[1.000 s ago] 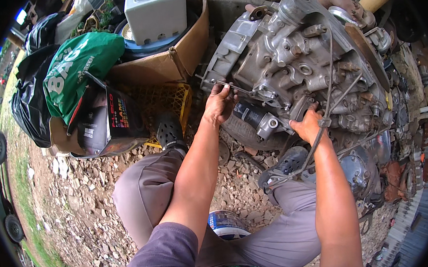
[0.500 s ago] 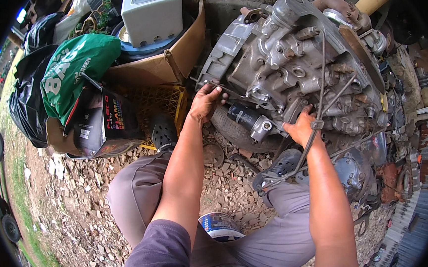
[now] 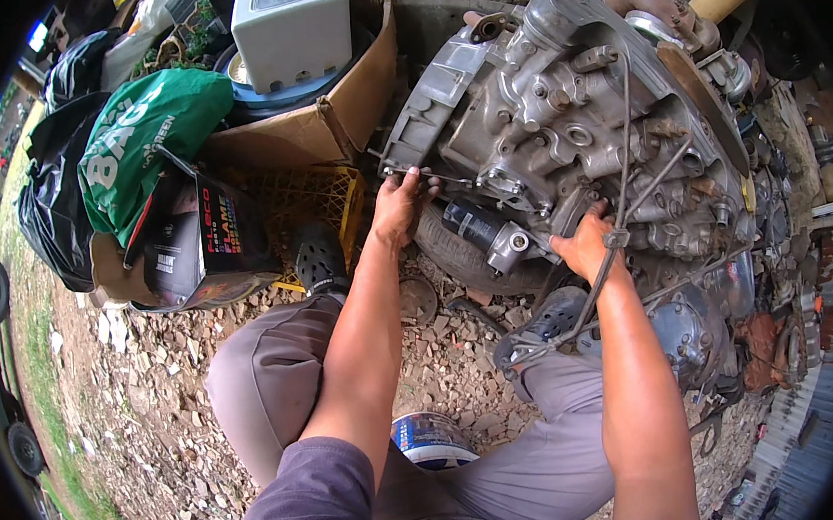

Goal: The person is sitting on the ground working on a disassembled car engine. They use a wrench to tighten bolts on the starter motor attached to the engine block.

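A large, grimy aluminium engine assembly [image 3: 549,86] fills the upper right. My left hand [image 3: 403,203] is closed on a slender metal tool [image 3: 445,178], perhaps a wrench, at the engine's lower left edge. My right hand [image 3: 584,239] grips a metal housing [image 3: 567,209] low on the engine, thumb and fingers bent round it, beside a long metal cable or bar [image 3: 628,178] that runs down across the engine. Between my hands sits a black cylindrical part with a metal fitting [image 3: 467,223], above a worn tyre [image 3: 460,267].
Left of the engine are a cardboard box [image 3: 347,96] holding a white container [image 3: 293,37], a green bag [image 3: 138,144], a black printed box [image 3: 194,251] and a yellow crate [image 3: 306,200]. A bucket [image 3: 429,438] stands between my legs on rubble; corrugated sheet [image 3: 814,425] lies at right.
The view has shifted a little, so the scene sits slightly further left. My left hand has slid slightly left along the engine's lower edge; my right hand keeps its place on the housing.
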Demonstrator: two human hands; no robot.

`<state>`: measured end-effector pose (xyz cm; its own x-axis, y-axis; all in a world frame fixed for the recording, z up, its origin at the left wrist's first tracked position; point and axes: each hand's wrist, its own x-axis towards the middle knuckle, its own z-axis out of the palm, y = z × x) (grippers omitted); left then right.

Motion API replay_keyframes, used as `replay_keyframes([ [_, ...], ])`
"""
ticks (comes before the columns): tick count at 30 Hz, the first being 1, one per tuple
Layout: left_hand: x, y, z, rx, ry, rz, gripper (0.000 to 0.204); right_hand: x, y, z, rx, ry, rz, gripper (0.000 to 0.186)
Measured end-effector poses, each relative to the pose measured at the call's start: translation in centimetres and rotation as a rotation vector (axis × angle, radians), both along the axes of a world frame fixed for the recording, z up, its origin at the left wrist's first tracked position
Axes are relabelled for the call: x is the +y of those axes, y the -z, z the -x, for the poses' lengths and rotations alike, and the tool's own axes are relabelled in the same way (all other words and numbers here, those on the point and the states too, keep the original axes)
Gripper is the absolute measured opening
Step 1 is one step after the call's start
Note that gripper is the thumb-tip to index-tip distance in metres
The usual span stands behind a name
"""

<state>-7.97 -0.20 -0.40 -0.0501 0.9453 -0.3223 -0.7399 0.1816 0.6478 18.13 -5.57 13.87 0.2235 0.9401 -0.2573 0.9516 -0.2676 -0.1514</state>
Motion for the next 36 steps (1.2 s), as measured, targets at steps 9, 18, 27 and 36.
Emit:
replay_keyframes([
  [9,0.6,-2.0,-0.4,0.078,0.04,-0.006,0.022,0.0,0.4,-0.1,-0.023,-0.023,-0.039,0.105],
  [18,0.8,-1.1,-1.0,0.064,0.04,0.004,0.016,0.0,0.6,-0.3,-0.045,-0.015,-0.048,0.104],
  [27,0.5,2.8,-3.4,-0.369,-0.015,0.243,0.019,0.2,0.9,-0.3,-0.07,0.0,-0.034,0.105],
  [36,1.8,-0.7,-4.3,0.088,-0.008,0.022,0.018,0.2,0.9,-0.6,-0.067,0.018,-0.017,0.107],
])
